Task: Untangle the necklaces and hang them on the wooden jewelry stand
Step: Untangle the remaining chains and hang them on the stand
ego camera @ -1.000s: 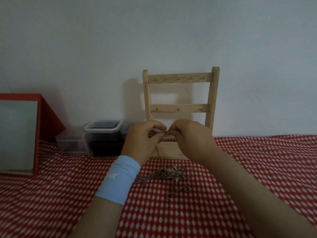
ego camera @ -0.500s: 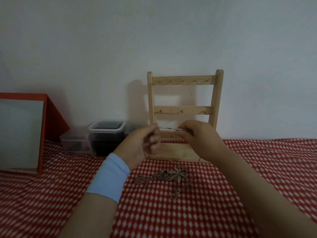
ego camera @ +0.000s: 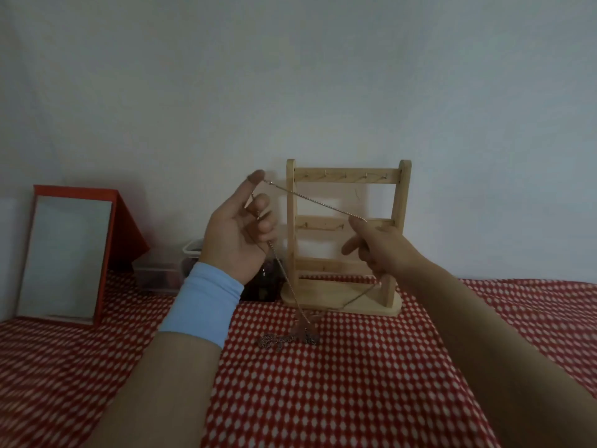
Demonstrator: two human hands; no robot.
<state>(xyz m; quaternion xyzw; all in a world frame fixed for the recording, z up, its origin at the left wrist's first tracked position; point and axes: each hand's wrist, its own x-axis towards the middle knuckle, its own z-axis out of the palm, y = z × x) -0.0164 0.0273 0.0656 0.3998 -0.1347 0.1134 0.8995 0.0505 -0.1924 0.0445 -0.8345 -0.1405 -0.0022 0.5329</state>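
Note:
A wooden jewelry stand [ego camera: 395, 227] with three hook rails stands against the wall on the red checked cloth. My left hand [ego camera: 237, 236], with a blue wristband, is raised left of the stand and pinches one end of a thin chain necklace [ego camera: 318, 202]. My right hand [ego camera: 378, 245] grips the same chain in front of the stand's middle rail. The chain runs taut between both hands, and two strands drop to a pendant and a tangled heap of chain [ego camera: 287, 337] on the cloth. The stand's hooks carry nothing.
A red-framed mirror [ego camera: 69, 253] leans on the wall at the left. Clear plastic boxes [ego camera: 161, 271] and a dark jar [ego camera: 263, 282] sit between the mirror and the stand. The red checked cloth [ego camera: 339, 399] covers the surface.
Both hands have risen and moved apart, the left up and to the left. The chain is stretched out between them and lifted, pulling the pendant up from the cloth.

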